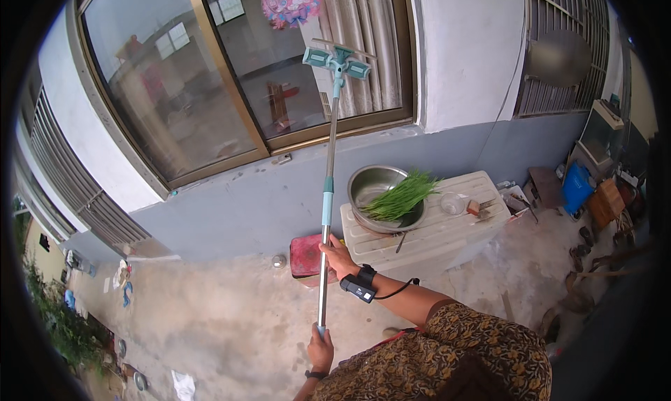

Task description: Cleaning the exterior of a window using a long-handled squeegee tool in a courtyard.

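Note:
A window squeegee with a long telescopic pole (330,156) runs upward in front of me. Its teal head (337,64), with a wiper blade and two pads, is at the right-hand pane of a sliding window (276,86); whether it touches the glass I cannot tell. My right hand (340,258) is closed round the silver lower part of the pole. Below it, my left hand (320,350) grips the pole's bottom end. Both wrists wear dark bands, and a small black device with a cable sits on the right one.
Right of the pole, a metal basin (377,181) holding green stalks (400,197) stands on a pale ribbed table (447,226). A red box (305,259) sits on the concrete floor (203,310) by the wall. Clutter and a blue container (577,188) line the right side.

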### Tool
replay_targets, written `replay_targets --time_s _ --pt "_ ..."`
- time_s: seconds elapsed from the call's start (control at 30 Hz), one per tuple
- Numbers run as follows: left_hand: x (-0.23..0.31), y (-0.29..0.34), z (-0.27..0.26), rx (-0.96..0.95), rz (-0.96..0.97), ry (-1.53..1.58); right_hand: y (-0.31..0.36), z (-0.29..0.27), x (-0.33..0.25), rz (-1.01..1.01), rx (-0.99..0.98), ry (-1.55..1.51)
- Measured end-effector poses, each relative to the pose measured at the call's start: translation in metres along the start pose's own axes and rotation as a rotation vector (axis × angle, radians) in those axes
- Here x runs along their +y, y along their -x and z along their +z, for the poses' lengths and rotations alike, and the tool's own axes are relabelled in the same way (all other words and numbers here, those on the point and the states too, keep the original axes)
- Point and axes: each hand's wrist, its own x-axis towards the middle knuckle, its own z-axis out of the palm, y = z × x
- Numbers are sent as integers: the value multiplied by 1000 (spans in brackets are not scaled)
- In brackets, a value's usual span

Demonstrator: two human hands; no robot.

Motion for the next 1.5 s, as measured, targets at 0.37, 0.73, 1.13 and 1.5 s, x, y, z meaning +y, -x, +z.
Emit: replay_targets --time_s 0.37,0.73,1.13,1.5 --pt "125 -138 -34 144 177 81 -68 7 -192 -427 104 -115" --pt "3 -24 -44 8 -28 -195 -37 23 23 -15 38 -231" --pt "-35 81 -1 -101 -363 175 15 37 107 87 -57 191" --pt "-7 -15 -24 25 -240 446 -37 100 13 -306 -6 372"
